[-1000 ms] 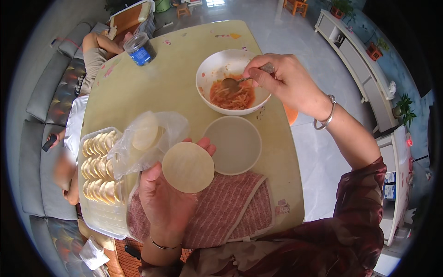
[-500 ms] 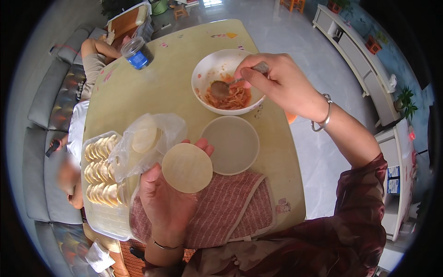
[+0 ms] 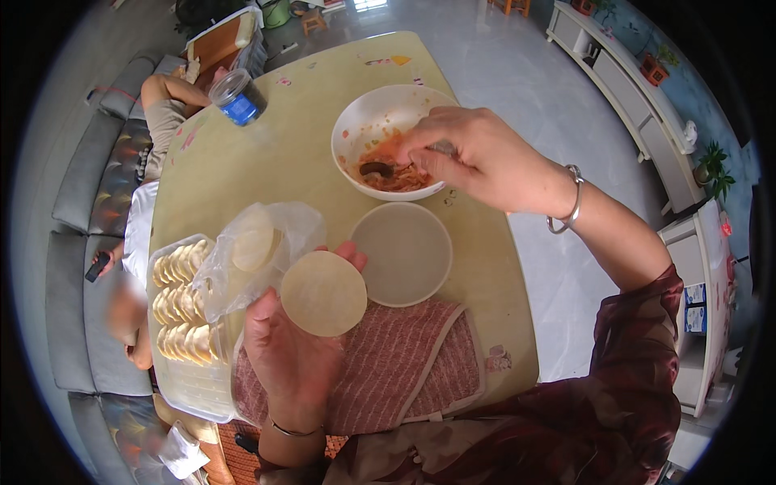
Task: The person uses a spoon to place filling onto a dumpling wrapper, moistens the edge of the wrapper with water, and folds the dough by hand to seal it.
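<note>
A round pale dumpling wrapper [image 3: 324, 293] rests on the fingers of my left hand [image 3: 299, 356], which holds it up over the front of the table. My right hand [image 3: 477, 158] grips a spoon [image 3: 376, 169] by its handle, and the spoon's bowl dips into reddish shredded filling [image 3: 404, 179]. That filling sits in a large white bowl [image 3: 352, 109]. Just in front of it stands a shallow bowl of cloudy liquid [image 3: 402, 255]. Left of my left hand, a clear plastic bag [image 3: 293, 230] holds more wrappers [image 3: 253, 238].
A plastic tray [image 3: 190, 388] with rows of folded dumplings [image 3: 184, 303] lies at the table's left edge. A striped reddish towel [image 3: 388, 364] covers the front. A lidded jar [image 3: 239, 97] stands far left. Another person [image 3: 141, 218] is on the grey sofa [image 3: 73, 283].
My right hand has shifted slightly, and the spoon's bowl has moved a little left and deeper into the filling. My left hand stays nearly still with the wrapper.
</note>
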Available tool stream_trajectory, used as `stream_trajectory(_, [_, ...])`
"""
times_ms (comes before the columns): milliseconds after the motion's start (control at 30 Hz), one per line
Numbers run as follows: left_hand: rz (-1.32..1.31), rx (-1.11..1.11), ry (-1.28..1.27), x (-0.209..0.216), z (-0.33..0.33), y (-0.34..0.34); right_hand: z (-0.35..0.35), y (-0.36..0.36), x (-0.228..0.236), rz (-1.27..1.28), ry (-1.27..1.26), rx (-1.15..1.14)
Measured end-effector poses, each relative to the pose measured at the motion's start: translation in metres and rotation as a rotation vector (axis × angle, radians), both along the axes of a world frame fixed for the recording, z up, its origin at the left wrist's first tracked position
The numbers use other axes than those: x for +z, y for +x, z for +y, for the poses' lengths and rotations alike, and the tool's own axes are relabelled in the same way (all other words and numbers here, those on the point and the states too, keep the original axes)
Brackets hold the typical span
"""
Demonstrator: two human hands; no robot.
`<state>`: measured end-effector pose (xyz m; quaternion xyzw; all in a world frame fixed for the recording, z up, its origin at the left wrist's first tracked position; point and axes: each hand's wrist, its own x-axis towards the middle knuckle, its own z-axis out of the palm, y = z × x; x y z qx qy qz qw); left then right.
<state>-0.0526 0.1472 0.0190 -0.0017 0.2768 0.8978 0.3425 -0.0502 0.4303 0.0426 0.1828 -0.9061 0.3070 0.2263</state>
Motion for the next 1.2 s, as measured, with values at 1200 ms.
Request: stream_trajectory(1200, [-0.017, 0.039, 0.12, -0.016, -0.004, -0.013, 0.049, 0.004, 0.011, -0.438, -1.203, -0.143])
